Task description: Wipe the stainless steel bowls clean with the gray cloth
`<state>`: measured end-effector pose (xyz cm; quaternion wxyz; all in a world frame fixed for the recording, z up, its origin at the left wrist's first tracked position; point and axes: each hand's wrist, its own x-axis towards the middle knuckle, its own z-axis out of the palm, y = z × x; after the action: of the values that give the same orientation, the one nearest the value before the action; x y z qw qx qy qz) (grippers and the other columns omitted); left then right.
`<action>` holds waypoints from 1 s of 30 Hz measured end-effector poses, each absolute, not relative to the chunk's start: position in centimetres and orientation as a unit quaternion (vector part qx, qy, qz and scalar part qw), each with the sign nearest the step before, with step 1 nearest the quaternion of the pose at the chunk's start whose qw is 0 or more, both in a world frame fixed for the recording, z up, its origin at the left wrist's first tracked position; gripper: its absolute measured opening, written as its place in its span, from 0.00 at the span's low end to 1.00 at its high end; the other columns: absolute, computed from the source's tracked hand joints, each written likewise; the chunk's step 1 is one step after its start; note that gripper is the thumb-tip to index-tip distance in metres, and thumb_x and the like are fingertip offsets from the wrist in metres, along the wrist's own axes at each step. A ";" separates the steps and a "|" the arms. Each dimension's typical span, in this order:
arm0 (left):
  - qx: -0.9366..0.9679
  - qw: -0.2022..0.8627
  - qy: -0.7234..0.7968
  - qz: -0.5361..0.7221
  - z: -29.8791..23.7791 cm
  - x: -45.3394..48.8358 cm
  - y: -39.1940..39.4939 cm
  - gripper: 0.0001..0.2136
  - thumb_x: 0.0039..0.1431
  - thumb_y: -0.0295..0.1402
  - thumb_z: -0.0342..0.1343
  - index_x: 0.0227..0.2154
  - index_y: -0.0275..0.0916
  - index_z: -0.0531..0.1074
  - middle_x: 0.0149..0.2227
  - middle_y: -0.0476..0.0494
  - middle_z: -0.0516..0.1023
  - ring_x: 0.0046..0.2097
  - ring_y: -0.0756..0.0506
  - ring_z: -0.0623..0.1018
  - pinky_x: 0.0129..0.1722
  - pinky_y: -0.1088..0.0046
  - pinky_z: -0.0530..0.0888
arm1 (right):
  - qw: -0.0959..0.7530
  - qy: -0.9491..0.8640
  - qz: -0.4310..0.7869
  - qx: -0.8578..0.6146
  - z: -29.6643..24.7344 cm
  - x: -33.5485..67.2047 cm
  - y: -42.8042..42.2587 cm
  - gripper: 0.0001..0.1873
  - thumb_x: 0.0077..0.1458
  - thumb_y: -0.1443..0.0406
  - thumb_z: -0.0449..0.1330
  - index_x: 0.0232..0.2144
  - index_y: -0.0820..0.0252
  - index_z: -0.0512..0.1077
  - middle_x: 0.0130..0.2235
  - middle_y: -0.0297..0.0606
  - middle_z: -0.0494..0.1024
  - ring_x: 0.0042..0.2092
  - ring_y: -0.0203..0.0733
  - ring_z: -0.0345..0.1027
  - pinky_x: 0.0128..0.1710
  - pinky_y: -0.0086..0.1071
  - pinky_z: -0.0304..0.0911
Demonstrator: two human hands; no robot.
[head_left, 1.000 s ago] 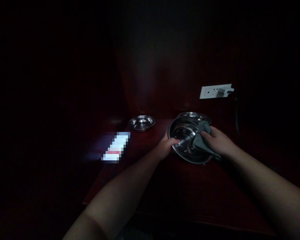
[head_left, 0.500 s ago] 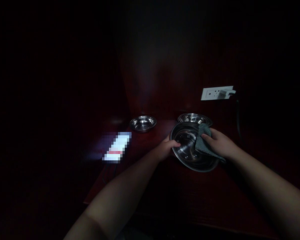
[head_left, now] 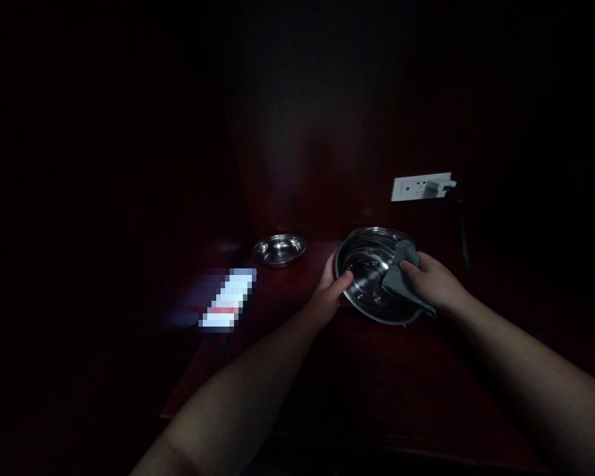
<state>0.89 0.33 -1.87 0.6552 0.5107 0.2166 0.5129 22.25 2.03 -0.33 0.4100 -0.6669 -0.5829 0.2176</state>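
Observation:
A shiny steel bowl (head_left: pixel 364 277) is tilted with its inside facing me. My left hand (head_left: pixel 331 291) grips its left rim, thumb inside and fingers behind the wall. In my right hand (head_left: pixel 429 274) is a grey-green cloth (head_left: pixel 400 274), pinched under the thumb and draped over the bowl's right side and rim. Fingers of that hand behind the cloth and rim are hidden. The bowl mostly covers the steel dishware behind it.
Left of the bowl, a shallow steel dish (head_left: pixel 279 251) stands on the dark red table (head_left: pixel 297 370). A lit, pixelated phone (head_left: pixel 228 301) lies nearer, with a cable. On the back wall is a white socket panel (head_left: pixel 419 188) with a plug and hanging cord.
The bowl has tipped further toward me and risen slightly, now covering most of the dishware behind. My left thumb has shifted toward the rim. The whole view has moved a little.

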 end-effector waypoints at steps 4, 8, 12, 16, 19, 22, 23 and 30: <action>0.539 0.606 0.213 0.545 -1.7 1.5 -0.1 0.37 0.46 0.34 0.63 0.59 0.45 0.54 0.57 0.40 0.66 0.58 0.37 0.66 0.57 0.56 0.61 | 0.411 -0.588 0.207 -0.665 -1.0 22.3 2.3 0.14 0.55 0.59 0.52 0.41 0.58 0.69 0.38 0.44 0.78 0.39 0.50 0.73 0.38 0.39 0.66; 0.537 0.601 0.218 0.551 -1.7 1.7 0.2 0.36 0.43 0.28 0.60 0.58 0.43 0.56 0.56 0.40 0.67 0.58 0.37 0.66 0.57 0.55 0.60 | 0.380 -0.603 0.180 -0.678 -0.9 22.1 2.1 0.15 0.56 0.58 0.50 0.42 0.59 0.68 0.40 0.46 0.77 0.41 0.51 0.72 0.40 0.40 0.65; 0.550 0.600 0.226 0.535 -1.5 1.3 0.6 0.35 0.41 0.26 0.58 0.56 0.43 0.58 0.55 0.42 0.68 0.57 0.37 0.65 0.57 0.56 0.59 | 0.332 -0.627 0.119 -0.694 -0.4 21.9 1.7 0.16 0.57 0.58 0.49 0.42 0.62 0.67 0.42 0.50 0.76 0.43 0.52 0.71 0.42 0.39 0.64; 0.560 0.600 0.223 0.526 -1.2 1.0 0.6 0.35 0.39 0.26 0.58 0.55 0.42 0.60 0.53 0.43 0.69 0.57 0.37 0.65 0.57 0.58 0.59 | 0.288 -0.637 0.080 -0.711 0.1 21.9 1.4 0.18 0.57 0.57 0.48 0.43 0.63 0.66 0.40 0.51 0.76 0.41 0.52 0.71 0.38 0.38 0.64; 0.545 0.631 0.213 0.509 -1.1 0.7 0.7 0.35 0.37 0.27 0.57 0.55 0.42 0.61 0.51 0.43 0.71 0.55 0.37 0.67 0.56 0.59 0.61 | 0.263 -0.644 0.064 -0.716 0.3 21.9 1.1 0.19 0.57 0.55 0.47 0.43 0.62 0.65 0.38 0.51 0.76 0.39 0.53 0.71 0.36 0.38 0.63; 0.520 0.660 0.219 0.496 -1.3 0.4 0.8 0.34 0.37 0.27 0.57 0.54 0.42 0.63 0.47 0.43 0.74 0.52 0.37 0.70 0.53 0.58 0.63 | 0.279 -0.658 0.064 -0.697 0.5 21.8 0.9 0.18 0.57 0.55 0.48 0.41 0.61 0.66 0.37 0.49 0.76 0.38 0.52 0.71 0.36 0.38 0.63; 0.510 0.668 0.228 0.493 -1.4 0.3 0.9 0.33 0.37 0.28 0.57 0.53 0.41 0.64 0.46 0.43 0.75 0.51 0.37 0.71 0.52 0.57 0.64 | 0.292 -0.663 0.069 -0.686 0.4 21.8 0.9 0.17 0.57 0.56 0.48 0.41 0.61 0.66 0.37 0.48 0.76 0.38 0.51 0.71 0.37 0.38 0.63; 0.488 0.659 0.227 0.526 -1.9 0.4 1.1 0.29 0.47 0.37 0.60 0.54 0.41 0.64 0.50 0.40 0.73 0.53 0.37 0.72 0.55 0.57 0.64 | 0.351 -0.646 0.136 -0.665 0.5 21.5 1.1 0.14 0.56 0.58 0.49 0.40 0.58 0.68 0.39 0.44 0.77 0.39 0.49 0.72 0.37 0.38 0.65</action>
<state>0.41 1.07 -1.87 0.6591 0.4876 0.2272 0.5255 21.51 1.09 0.46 0.3510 -0.6646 -0.6455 0.1357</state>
